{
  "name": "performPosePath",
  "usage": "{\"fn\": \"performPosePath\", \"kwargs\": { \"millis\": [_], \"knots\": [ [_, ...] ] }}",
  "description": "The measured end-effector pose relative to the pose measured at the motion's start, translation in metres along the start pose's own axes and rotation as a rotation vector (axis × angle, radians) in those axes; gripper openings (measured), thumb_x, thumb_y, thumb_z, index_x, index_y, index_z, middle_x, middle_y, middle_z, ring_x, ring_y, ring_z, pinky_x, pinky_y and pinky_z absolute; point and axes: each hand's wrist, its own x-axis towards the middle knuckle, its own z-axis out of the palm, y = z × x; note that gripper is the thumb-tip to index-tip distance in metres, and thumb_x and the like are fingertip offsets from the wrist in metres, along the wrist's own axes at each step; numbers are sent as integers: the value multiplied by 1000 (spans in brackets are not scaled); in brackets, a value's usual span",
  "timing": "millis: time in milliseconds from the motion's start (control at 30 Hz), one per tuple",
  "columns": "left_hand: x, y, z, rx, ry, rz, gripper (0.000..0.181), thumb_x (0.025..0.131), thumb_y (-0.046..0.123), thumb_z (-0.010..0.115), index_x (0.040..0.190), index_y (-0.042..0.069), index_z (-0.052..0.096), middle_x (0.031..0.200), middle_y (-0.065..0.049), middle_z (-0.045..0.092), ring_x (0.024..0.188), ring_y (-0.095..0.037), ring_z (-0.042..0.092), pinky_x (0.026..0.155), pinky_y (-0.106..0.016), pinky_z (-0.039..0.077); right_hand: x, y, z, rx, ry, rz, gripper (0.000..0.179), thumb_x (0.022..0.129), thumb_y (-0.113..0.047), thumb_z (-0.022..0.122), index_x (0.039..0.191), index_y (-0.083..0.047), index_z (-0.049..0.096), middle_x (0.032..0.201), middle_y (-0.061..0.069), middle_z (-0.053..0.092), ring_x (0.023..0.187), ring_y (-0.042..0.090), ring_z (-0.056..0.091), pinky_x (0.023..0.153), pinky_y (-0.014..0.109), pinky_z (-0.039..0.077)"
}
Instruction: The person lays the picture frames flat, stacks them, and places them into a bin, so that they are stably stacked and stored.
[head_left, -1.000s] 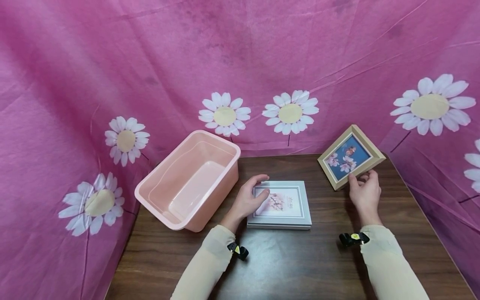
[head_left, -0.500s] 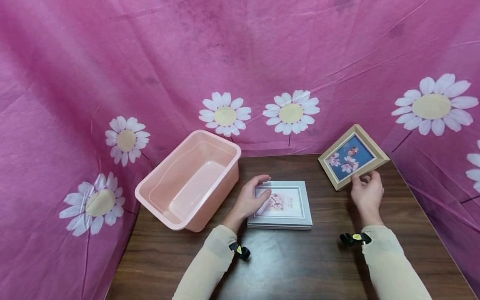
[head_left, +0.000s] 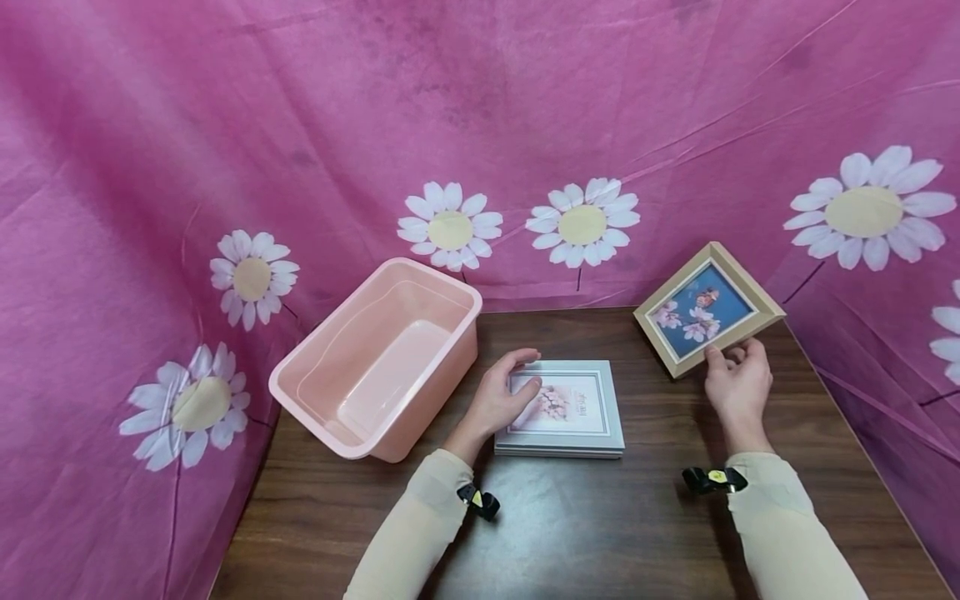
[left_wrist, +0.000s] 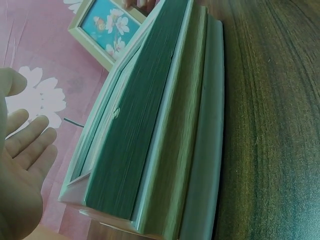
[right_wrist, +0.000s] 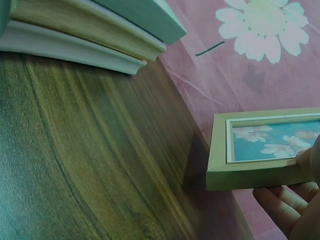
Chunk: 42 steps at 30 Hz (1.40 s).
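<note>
My right hand [head_left: 738,383] pinches the lower right edge of a light wooden picture frame [head_left: 678,362], its thumb on the front and its fingers underneath. Pink blossoms on blue fill the picture, and the frame is held tilted at the back right of the table. Over the left side of a stack of picture frames [head_left: 600,408] hovers my left hand [head_left: 498,400], fingers loosely bent and holding nothing. In the left wrist view the stack shows a green-tinted frame [left_wrist: 140,120] on top, a wood-toned frame [left_wrist: 182,125] in the middle and a pale frame [left_wrist: 207,115] at the bottom.
A pink plastic tub [head_left: 431,400] stands left of the stack. The dark wooden table [head_left: 570,533] is bordered at the back and sides by a magenta cloth [head_left: 480,100] printed with white daisies.
My right hand has shifted slightly right with the wooden picture frame, whose top and right corners have risen a little. My left hand and the stack stay practically where they were.
</note>
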Motion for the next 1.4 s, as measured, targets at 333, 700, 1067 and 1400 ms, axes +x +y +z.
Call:
{"fn": "performPosePath", "kwargs": {
  "millis": [333,700,1067,1400],
  "knots": [
    [1,0,-2,-10,13,20,45,100,18,70,143,5,64,142,-13,71,137,-30,63,122,-44,48,-10,-8,-3,39,16,-23,44,105,-17,65,144,1,56,95,-18,63,73,-20,52,66,2,45],
    [3,2,-3,-38,11,28,46,100,13,70,144,1,63,143,-16,70,139,-30,62,124,-42,47,-20,-20,-12,34,44,-126,35,103,-16,68,134,-1,63,83,-38,53,73,-21,52,65,0,43],
    [7,10,-4,-50,3,36,46,101,10,69,145,0,61,144,-17,69,140,-30,62,124,-43,47,-33,-28,-24,26,20,-127,43,103,-15,67,143,-1,62,86,-42,50,79,-23,53,73,-1,44],
    [11,15,-6,-31,6,23,47,103,17,69,148,5,61,146,-13,69,142,-29,61,124,-49,46,-43,-32,-33,-33,8,-122,42,104,-19,67,144,-6,63,104,-21,69,83,-23,52,76,-1,43]
  ]
}}
